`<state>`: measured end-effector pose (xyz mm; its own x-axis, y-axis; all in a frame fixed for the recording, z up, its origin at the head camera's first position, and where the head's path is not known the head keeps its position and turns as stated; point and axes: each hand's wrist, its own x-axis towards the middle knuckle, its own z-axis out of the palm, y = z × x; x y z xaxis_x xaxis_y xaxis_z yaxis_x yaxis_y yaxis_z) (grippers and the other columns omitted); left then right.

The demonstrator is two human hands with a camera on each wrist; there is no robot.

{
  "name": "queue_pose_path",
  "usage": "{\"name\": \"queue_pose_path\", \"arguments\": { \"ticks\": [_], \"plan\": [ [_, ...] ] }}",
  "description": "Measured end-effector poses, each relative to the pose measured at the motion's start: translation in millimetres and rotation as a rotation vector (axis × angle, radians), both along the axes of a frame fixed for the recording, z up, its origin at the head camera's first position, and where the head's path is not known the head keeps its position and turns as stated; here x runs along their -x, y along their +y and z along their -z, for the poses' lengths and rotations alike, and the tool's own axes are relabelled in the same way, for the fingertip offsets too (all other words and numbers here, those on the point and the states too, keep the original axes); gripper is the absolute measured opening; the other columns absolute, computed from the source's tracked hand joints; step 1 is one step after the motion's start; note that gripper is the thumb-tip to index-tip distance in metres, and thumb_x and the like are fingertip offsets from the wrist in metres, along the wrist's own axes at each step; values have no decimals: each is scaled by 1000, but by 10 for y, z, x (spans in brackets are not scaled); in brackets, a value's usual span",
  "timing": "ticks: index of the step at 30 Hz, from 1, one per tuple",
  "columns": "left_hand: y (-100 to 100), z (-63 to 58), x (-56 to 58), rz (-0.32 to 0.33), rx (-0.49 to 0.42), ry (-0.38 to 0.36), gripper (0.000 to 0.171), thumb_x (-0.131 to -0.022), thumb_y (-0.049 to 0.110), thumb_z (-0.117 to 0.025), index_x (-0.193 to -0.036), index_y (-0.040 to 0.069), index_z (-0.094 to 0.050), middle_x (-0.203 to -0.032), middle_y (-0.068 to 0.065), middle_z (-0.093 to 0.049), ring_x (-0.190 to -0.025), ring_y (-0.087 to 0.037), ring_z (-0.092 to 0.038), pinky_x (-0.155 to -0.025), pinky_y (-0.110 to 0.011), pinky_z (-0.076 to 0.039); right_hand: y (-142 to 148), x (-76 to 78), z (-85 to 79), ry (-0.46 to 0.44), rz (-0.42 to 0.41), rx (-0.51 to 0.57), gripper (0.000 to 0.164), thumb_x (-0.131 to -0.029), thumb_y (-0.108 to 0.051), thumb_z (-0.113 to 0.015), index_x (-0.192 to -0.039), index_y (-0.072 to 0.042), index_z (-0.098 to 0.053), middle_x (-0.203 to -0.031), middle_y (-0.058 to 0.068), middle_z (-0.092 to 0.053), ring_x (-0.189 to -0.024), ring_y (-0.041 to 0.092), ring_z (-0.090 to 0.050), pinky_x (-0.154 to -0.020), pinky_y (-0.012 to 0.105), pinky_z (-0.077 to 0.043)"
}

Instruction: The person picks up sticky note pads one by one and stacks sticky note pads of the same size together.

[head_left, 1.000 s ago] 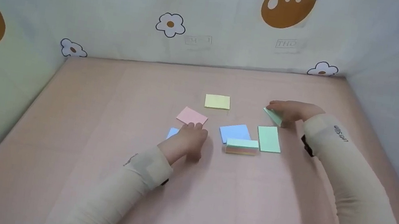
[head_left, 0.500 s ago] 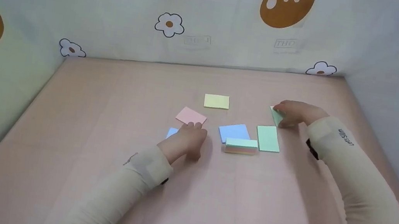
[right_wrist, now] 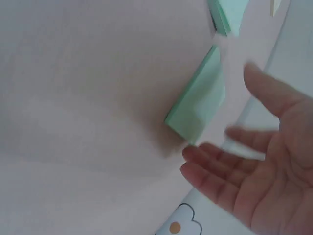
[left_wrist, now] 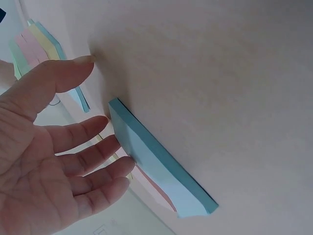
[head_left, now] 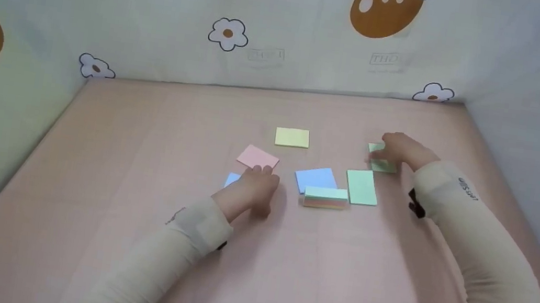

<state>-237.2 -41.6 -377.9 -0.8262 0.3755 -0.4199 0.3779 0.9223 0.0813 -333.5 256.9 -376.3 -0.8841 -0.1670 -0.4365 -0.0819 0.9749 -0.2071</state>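
Small pads of coloured sticky notes lie on the pink surface. My left hand (head_left: 254, 191) partly covers a blue pad (head_left: 231, 179). In the left wrist view its relaxed fingertips are right at the edge of that blue pad (left_wrist: 164, 164), the thumb apart from it. A pink pad (head_left: 257, 156) lies just beyond these fingers. At the right, my right hand (head_left: 406, 149) is over a green pad (head_left: 383, 166), hiding part of it. The right wrist view has this green pad (right_wrist: 198, 100) flat, with loose fingers beside its corner and the thumb spread away.
A second green pad (head_left: 362, 187) lies nearer, beside another blue pad (head_left: 316, 178). In front of that blue one stands a multicoloured stack (head_left: 325, 197). A yellow pad (head_left: 292, 137) lies farther back. Patterned cloth walls (head_left: 158, 41) border the surface at the back and sides.
The right-hand green pad has shifted slightly right and turned from slanted to straighter. My right hand has lifted off its edge and its fingers have loosened. The left hand stays in place.
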Motion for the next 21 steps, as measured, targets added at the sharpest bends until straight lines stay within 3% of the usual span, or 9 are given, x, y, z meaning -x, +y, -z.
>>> {"name": "queue_pose_path", "arguments": {
  "ticks": [4,10,17,21],
  "plan": [
    [10,4,-1,27,35,10,51,-75,18,-72,-119,2,-51,-112,-14,-49,-97,-26,-42,-95,-38,-37,-78,-35,3,-34,174,44,51,-88,-29,-52,-116,13,-47,-98,19,-48,-83,28,-46,-72,37,-41],
    [26,6,-8,-4,8,-16,53,-75,17,-73,-120,3,-51,-112,-13,-49,-99,-26,-42,-94,-38,-38,-158,-57,54,-28,271,50,54,-84,-30,-49,-118,12,-48,-110,22,-48,-92,30,-42,-82,40,-39],
    [17,0,-4,13,9,-7,52,-75,16,-73,-120,2,-51,-109,-13,-49,-97,-25,-42,-93,-37,-37,-224,-62,87,-24,401,98,59,-83,-36,-54,-120,9,-45,-108,19,-44,-97,30,-41,-83,39,-37],
    [24,-1,-6,8,6,-16,51,-75,16,-73,-119,2,-52,-108,-12,-49,-97,-24,-42,-94,-36,-37,-207,-62,70,-47,419,122,62,-82,-36,-54,-123,9,-41,-109,19,-42,-99,31,-40,-84,40,-37]
  ]
}}
